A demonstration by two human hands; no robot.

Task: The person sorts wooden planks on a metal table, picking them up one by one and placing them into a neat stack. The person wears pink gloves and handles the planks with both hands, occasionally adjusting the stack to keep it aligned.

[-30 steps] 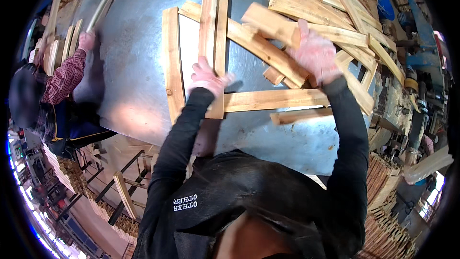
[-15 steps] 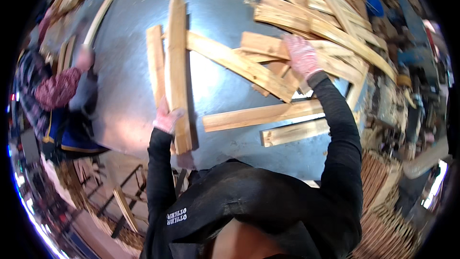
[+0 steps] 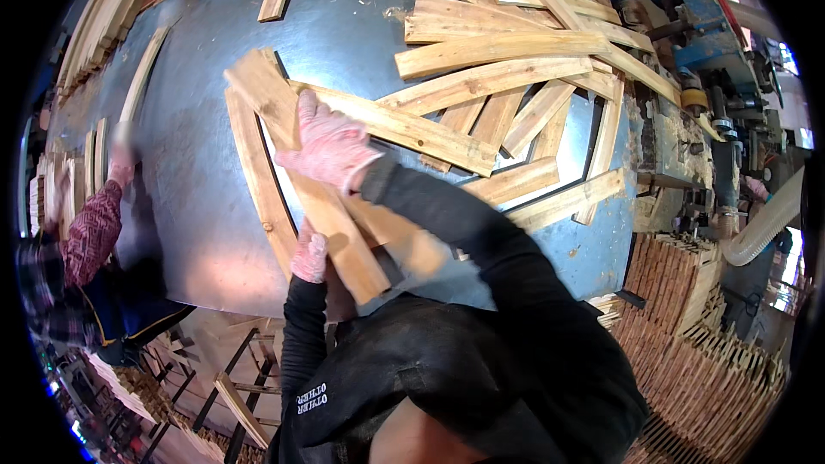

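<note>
A light wooden plank (image 3: 335,219) slants across the table in front of me. My left hand (image 3: 309,256), in a pinkish glove, grips its left edge near the close end. Over the plank's upper half lies my right hand (image 3: 325,142), gloved alike, thumb and fingers closed across its width. A second plank (image 3: 255,176) lies just left of the held one. Beneath my right forearm shows a motion-blurred wooden piece (image 3: 404,241); what supports it I cannot tell. Behind my right wrist a long plank (image 3: 421,133) runs toward the right.
Many loose planks (image 3: 498,51) are heaped at the far right of the metal table (image 3: 193,155). A co-worker's hand (image 3: 122,165) is by a narrow strip at left. Machinery (image 3: 705,60) stands right of the table; stacked slats (image 3: 670,292) are at the near right.
My right hand has moved left from the heap onto the plank by my left hand. That plank's far end now tilts left. The view has shifted somewhat.
</note>
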